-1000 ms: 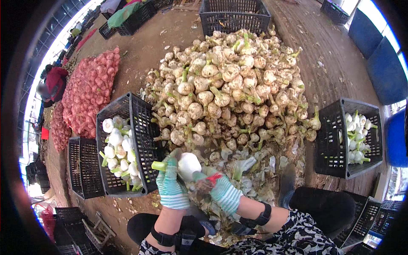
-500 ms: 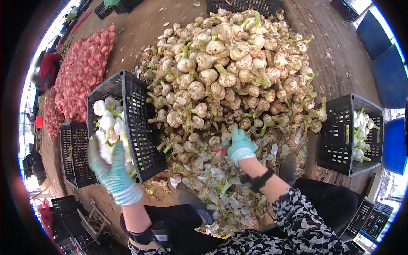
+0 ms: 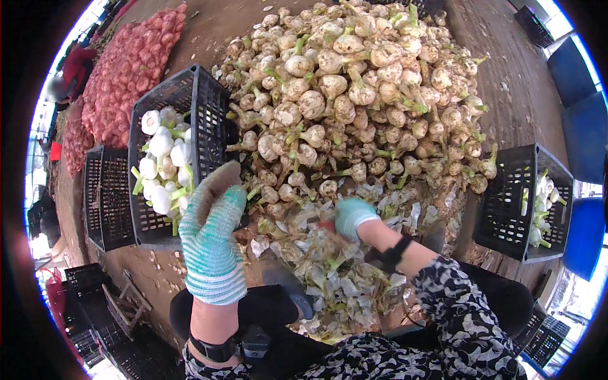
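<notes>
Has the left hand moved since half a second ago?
Yes: the left hand shifted right, from over the white bulbs in the left crate to its near right corner.

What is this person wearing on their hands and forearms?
The left hand and right hand wear teal-green knit gloves with whitish cuffs, visibly striped on the left; the left glove is partly grey-brown. A black band circles each wrist. The sleeves are black with a whitish leaf-like print.

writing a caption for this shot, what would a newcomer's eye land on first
Probably the big heap of dirty bulbs at top centre. Next, the clean white bulbs in the black crate at left, near the gloved left hand. Then the red net sacks at upper left.
</notes>
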Motion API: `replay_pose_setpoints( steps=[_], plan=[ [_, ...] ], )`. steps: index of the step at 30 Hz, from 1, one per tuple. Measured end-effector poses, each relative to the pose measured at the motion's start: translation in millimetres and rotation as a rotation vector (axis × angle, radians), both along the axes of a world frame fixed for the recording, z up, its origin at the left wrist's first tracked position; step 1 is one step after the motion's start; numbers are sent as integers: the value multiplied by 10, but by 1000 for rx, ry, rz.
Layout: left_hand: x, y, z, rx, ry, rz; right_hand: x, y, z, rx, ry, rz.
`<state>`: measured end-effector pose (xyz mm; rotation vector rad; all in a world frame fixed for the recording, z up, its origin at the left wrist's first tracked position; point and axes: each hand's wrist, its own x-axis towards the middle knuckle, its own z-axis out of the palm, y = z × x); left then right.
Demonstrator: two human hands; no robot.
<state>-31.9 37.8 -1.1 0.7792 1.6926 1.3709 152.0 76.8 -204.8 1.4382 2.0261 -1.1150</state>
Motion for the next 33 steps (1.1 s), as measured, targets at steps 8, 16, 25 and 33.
replay_pose_setpoints(
  steps=[8,16,25,33],
  plan=[
    [116,-65,-46,-51,-56,-106,-447,107,-505,27,34,-421],
    [249,-129,-201,-227,-202,-348,-65,-26,1220,404,1162,-208],
    [365,-184,-50,90,-144,-333,96,-104,1564,-161,1395,-1049],
    [536,-261,52,436,766,-370,131,-294,1342,-1044,1943,-1261]
  ],
)
